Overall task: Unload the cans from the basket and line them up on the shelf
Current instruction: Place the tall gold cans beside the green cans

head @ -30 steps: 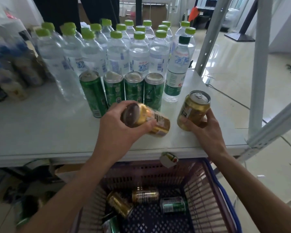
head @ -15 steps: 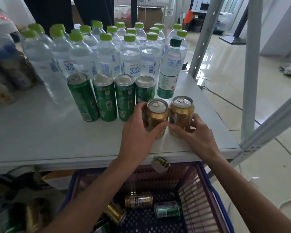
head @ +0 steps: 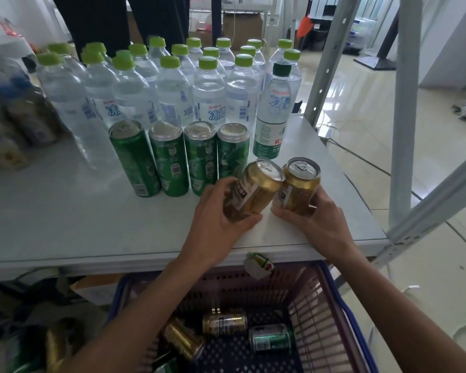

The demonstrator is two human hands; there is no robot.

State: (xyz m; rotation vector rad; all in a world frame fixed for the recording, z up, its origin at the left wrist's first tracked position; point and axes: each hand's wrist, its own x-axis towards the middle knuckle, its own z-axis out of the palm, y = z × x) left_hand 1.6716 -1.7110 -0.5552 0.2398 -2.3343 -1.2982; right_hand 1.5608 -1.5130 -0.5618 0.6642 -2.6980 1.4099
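My left hand [head: 218, 219] grips a gold can [head: 253, 188] tilted to the right over the white shelf [head: 65, 227]. My right hand [head: 318, 224] holds a second gold can [head: 297, 185], nearly upright, and the rims of the two gold cans touch. Just behind them, several tall green cans [head: 170, 162] stand in a row. Below the shelf's front edge sits a purple basket [head: 318, 313] with blue handles. Two gold cans [head: 223, 323] and a green can [head: 271, 337] lie on their sides inside it.
Many water bottles with green caps [head: 210, 95] fill the back of the shelf. Wrapped bottle packs [head: 14, 122] sit at the left. Grey shelf posts [head: 404, 109] rise on the right. A small label tag [head: 258, 265] hangs from the shelf's front edge.
The left gold can stood upright on the shelf half a second ago; now it is tipped right against the other gold can. Both hands stay on their cans.
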